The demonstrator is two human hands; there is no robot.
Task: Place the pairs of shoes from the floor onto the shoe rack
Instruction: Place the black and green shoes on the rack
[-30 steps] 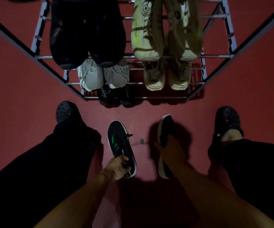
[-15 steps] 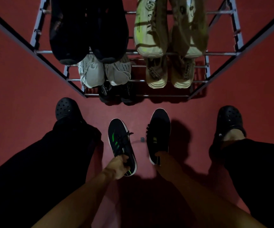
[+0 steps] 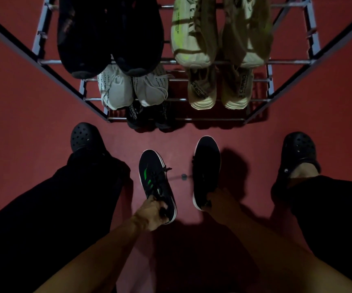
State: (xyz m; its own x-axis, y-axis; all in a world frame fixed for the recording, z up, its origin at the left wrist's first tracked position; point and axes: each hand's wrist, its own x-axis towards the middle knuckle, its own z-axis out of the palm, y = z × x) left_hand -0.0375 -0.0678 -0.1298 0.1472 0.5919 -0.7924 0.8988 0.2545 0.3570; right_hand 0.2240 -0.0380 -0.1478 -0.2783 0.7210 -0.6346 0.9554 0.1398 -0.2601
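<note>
Left hand (image 3: 152,212) pinching heel of green-striped black sneaker (image 3: 156,182); right hand (image 3: 217,199) gripping heel of plain black sneaker (image 3: 206,168). Both toes ahead of hands, toward shoe rack (image 3: 276,61). "CAPAO" readable on beige shoe (image 3: 237,89).

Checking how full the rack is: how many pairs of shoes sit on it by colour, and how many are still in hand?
Black pairs on rack: 2
White pair: 1
Beige pairs: 2
Black-and-green sneakers held: 1 pair
Total: 6 pairs
</note>
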